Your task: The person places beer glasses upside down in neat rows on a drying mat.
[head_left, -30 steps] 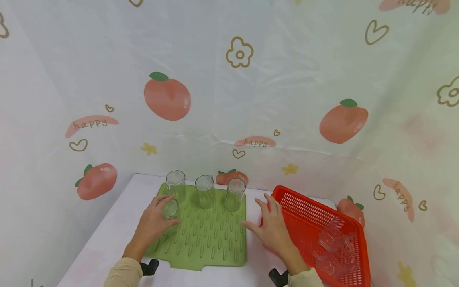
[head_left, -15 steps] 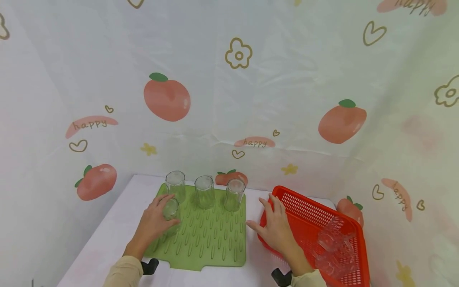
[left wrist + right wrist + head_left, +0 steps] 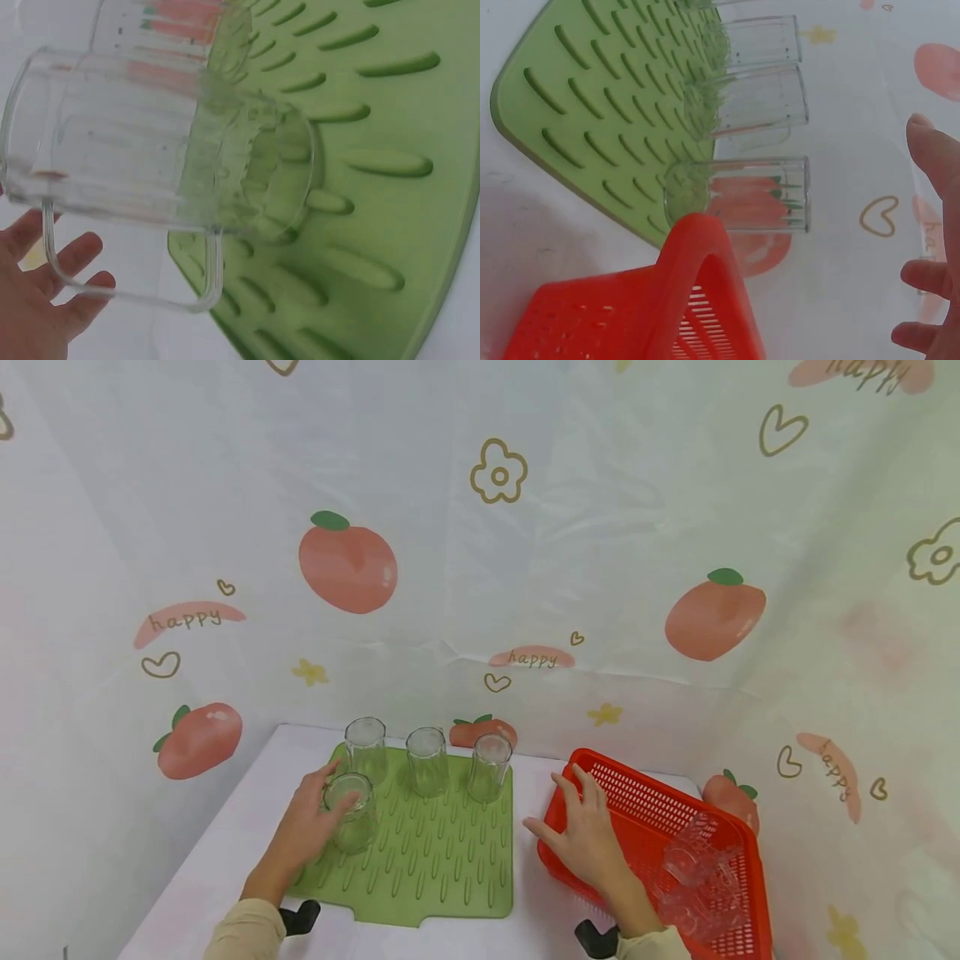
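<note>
Clear glass mug (image 3: 357, 835) stands upright; 1 squarish handle (image 3: 150, 301) juts out.

Head view: red basket (image 3: 633, 785) cut off by bottom edge; clear glassware (image 3: 686, 866) inside overlapping, count unclear. Left hand (image 3: 41, 304), right hand (image 3: 951, 240) cropped in own wrist views.

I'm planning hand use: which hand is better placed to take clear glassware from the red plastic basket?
Likely the right hand: empty and close to the red perforated plastic basket holding clear glassware. The left hand is farther off, at a clear glass mug on the green ridged mat.
</note>
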`<state>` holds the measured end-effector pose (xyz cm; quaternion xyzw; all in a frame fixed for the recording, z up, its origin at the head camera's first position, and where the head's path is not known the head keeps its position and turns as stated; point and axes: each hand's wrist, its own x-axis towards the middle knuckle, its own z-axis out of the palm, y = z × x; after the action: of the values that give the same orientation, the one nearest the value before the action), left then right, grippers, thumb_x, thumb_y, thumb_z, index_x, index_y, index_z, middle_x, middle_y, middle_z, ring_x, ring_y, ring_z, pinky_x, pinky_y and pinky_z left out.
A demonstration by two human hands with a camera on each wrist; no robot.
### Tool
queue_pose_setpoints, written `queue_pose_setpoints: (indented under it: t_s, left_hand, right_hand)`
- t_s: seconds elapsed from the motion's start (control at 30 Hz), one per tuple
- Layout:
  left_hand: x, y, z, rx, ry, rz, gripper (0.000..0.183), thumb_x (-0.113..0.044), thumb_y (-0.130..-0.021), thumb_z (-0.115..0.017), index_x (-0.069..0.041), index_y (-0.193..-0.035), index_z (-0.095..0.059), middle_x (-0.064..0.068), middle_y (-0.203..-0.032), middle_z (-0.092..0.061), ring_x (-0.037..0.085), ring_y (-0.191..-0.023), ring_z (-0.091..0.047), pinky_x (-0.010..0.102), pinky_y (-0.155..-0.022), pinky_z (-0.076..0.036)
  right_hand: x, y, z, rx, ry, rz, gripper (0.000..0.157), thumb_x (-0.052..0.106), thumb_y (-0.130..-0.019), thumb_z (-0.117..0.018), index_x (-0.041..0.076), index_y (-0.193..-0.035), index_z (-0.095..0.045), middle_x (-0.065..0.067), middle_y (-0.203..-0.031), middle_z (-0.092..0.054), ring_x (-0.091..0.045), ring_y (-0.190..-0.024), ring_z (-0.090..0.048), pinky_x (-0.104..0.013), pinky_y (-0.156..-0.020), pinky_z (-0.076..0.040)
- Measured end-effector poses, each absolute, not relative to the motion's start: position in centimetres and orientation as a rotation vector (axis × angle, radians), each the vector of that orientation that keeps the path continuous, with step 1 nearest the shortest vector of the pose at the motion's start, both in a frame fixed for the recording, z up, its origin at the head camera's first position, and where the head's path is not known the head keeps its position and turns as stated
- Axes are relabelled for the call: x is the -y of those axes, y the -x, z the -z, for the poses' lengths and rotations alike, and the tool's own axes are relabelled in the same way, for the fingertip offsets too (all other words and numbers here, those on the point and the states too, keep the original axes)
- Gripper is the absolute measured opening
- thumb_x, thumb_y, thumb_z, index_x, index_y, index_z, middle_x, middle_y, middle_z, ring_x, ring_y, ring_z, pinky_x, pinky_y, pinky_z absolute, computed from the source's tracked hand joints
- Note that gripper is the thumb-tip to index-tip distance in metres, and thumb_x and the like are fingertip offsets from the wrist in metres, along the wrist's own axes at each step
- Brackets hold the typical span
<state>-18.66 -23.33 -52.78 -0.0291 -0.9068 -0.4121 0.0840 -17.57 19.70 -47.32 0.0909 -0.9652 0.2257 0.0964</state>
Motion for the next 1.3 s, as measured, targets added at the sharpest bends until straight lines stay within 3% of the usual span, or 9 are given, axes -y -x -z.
queue_pose_setpoints:
  t_s: [0.23, 0.53, 1.0, 1.23, 1.3]
  left_hand:
    - [24.9, 18.3, 53.0, 2.639, 0.041, 1.241, 0.057, -0.040, -0.111, -0.037, -0.005, -0.156, -0.037, 0.029, -0.153, -0.041, 0.054, -0.140, -0.035, 0.072, -0.106, -0.032]
    - [26.7, 18.6, 53.4, 2.660, 0.000, 1.272, 0.058, -0.037, -0.112, -0.031, 0.004, -0.151, -0.041, 0.037, -0.147, -0.046, 0.059, -0.138, -0.039, 0.072, -0.108, -0.033]
    - [28.5, 19.2, 55.9, 2.882, -0.065, 1.647, 0.077, -0.054, -0.110, -0.013, 0.005, -0.157, -0.029, 0.030, -0.166, -0.021, 0.052, -0.156, -0.008, 0.070, -0.123, -0.010]
    - [28.6, 19.4, 56.7, 2.936, -0.153, 1.720, 0.084, -0.057, -0.108, -0.003, 0.006, -0.157, -0.028, 0.032, -0.166, -0.012, 0.052, -0.155, -0.005, 0.069, -0.123, -0.009]
    - [28.0, 18.5, 54.9, 2.956, -0.154, 1.703, 0.085, -0.056, -0.107, 0.000, 0.007, -0.157, -0.027, 0.035, -0.165, -0.011, 0.054, -0.154, -0.006, 0.071, -0.122, -0.012]
  right_hand:
    - [-20.5, 17.6, 47.2, 2.873, -0.213, -0.701, 0.094, 0.059, -0.085, -0.075, 0.012, -0.156, -0.035, -0.019, -0.164, -0.024, -0.043, -0.149, -0.025, -0.065, -0.107, -0.047]
    - [-21.5, 17.7, 46.9, 2.895, -0.159, -0.671, 0.093, 0.061, -0.086, -0.073, 0.013, -0.156, -0.034, -0.019, -0.164, -0.024, -0.043, -0.148, -0.025, -0.067, -0.104, -0.049]
    - [-22.8, 17.8, 46.5, 2.920, -0.129, -0.647, 0.095, 0.064, -0.087, -0.069, 0.011, -0.157, -0.033, -0.021, -0.163, -0.024, -0.046, -0.147, -0.025, -0.071, -0.106, -0.044]
    - [-24.0, 18.1, 46.1, 2.935, -0.110, -0.621, 0.097, 0.068, -0.088, -0.066, 0.011, -0.158, -0.031, -0.022, -0.164, -0.022, -0.046, -0.147, -0.024, -0.072, -0.107, -0.042]
    - [-24.3, 18.2, 46.0, 2.935, -0.109, -0.611, 0.096, 0.068, -0.088, -0.066, 0.010, -0.157, -0.031, -0.023, -0.163, -0.022, -0.047, -0.146, -0.025, -0.071, -0.108, -0.042]
